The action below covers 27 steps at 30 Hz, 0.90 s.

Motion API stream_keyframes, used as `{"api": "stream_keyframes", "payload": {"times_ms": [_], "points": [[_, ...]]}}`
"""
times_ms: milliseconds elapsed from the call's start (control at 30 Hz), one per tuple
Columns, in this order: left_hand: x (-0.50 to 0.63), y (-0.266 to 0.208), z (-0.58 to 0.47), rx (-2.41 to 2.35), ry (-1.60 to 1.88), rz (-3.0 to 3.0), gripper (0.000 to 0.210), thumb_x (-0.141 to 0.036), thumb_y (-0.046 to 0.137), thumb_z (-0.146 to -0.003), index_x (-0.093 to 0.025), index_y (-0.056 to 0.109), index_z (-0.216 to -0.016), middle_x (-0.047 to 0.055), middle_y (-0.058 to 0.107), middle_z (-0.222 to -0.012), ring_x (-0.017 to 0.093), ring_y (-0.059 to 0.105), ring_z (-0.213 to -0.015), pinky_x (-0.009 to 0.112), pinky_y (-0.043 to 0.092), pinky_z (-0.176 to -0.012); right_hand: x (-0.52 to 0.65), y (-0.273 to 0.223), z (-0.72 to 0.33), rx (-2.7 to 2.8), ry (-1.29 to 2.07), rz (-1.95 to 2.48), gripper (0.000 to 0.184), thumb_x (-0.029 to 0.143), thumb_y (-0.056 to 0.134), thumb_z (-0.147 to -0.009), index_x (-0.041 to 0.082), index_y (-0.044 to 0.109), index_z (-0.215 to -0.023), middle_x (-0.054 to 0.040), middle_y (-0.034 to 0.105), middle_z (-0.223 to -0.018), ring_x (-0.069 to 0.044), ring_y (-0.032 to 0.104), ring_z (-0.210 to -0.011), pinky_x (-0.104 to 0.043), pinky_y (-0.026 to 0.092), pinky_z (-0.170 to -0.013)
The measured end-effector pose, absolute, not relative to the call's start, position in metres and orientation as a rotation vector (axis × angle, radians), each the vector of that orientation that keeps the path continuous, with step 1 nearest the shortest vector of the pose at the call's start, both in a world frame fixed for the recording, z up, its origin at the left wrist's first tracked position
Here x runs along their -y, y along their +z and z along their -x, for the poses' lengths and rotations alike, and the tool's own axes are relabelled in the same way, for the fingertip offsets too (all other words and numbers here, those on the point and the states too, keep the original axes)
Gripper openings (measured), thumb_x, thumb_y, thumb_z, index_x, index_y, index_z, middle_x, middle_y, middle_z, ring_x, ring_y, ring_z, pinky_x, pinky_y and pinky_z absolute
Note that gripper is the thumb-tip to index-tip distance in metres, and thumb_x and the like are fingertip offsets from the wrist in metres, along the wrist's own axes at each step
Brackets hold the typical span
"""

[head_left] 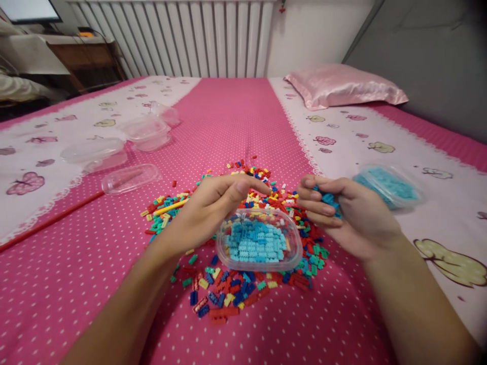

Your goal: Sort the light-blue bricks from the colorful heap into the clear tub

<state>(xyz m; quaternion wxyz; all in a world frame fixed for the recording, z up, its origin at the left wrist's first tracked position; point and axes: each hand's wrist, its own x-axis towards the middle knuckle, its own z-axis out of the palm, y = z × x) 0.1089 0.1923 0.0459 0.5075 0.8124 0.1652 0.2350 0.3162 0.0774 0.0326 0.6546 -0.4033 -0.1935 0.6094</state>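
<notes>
A clear plastic tub (pixel 259 263) holds light-blue toy bricks (pixel 258 246), many of them lined up in rows. It stands on a spread pile of loose, mixed-colour bricks (pixel 228 289). My left hand (pixel 216 203) hovers over the tub's back left side, palm down and fingers stretched to the right; I see nothing in it. To the right of the tub, my right hand (pixel 342 208) is cupped, with several blue bricks (pixel 326 199) between its curled fingers and palm. Part of the pile is hidden behind both hands.
A second clear tub (pixel 390 185) with light-blue bricks lies at the right. Clear containers (pixel 146 129) and a lid (pixel 131 179) rest at the left, near a long red stick (pixel 53 219). A pink pillow (pixel 344 86), a radiator (pixel 182 38) and a grey panel (pixel 429 66) edge the bed.
</notes>
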Motion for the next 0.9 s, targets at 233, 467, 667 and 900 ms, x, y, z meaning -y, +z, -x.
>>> {"api": "stream_keyframes", "payload": {"times_ms": [233, 467, 667, 900], "points": [[-0.198, 0.052, -0.093, -0.524, 0.412, -1.979, 0.042, -0.046, 0.045, -0.1, -0.025, 0.064, -0.132, -0.005, 0.036, -0.056, 0.008, 0.032, -0.05, 0.02, 0.026, -0.043, -0.076, 0.029, -0.309, 0.607, 1.316, 0.913, 0.014, 0.015, 0.054, -0.089, 0.017, 0.067, -0.082, 0.0042, 0.035, -0.069, -0.003, 0.012, -0.045, -0.014, 0.009, -0.034], [-0.192, 0.051, -0.097, -0.461, 0.642, -1.815, 0.041, -0.039, 0.048, -0.1, -0.029, 0.053, -0.14, -0.004, 0.037, -0.063, 0.008, 0.034, -0.053, 0.019, 0.028, -0.043, -0.077, 0.024, -0.308, 0.68, 1.196, 0.985, 0.013, 0.027, 0.055, -0.095, 0.022, 0.067, -0.095, 0.0055, 0.034, -0.067, -0.003, 0.011, -0.045, -0.016, 0.012, -0.036], [-0.183, 0.051, -0.108, -0.407, 0.603, -1.923, 0.027, -0.044, 0.048, -0.1, -0.026, 0.064, -0.113, -0.003, 0.044, -0.067, 0.008, 0.039, -0.056, 0.021, 0.031, -0.048, -0.079, 0.022, -0.302, 0.721, 1.164, 1.032, 0.009, 0.032, 0.06, -0.093, 0.027, 0.052, -0.095, 0.0071, 0.035, -0.065, -0.005, 0.015, -0.044, -0.018, 0.011, -0.036], [-0.194, 0.049, -0.103, -0.384, 0.695, -1.943, 0.044, -0.052, 0.044, -0.1, -0.019, 0.073, -0.107, -0.004, 0.033, -0.055, 0.008, 0.026, -0.048, 0.024, 0.022, -0.044, -0.081, 0.021, -0.297, 0.775, 1.134, 1.073, 0.021, 0.036, 0.063, -0.089, 0.026, 0.045, -0.091, 0.0075, 0.036, -0.064, -0.005, 0.019, -0.043, -0.021, 0.012, -0.038]]}}
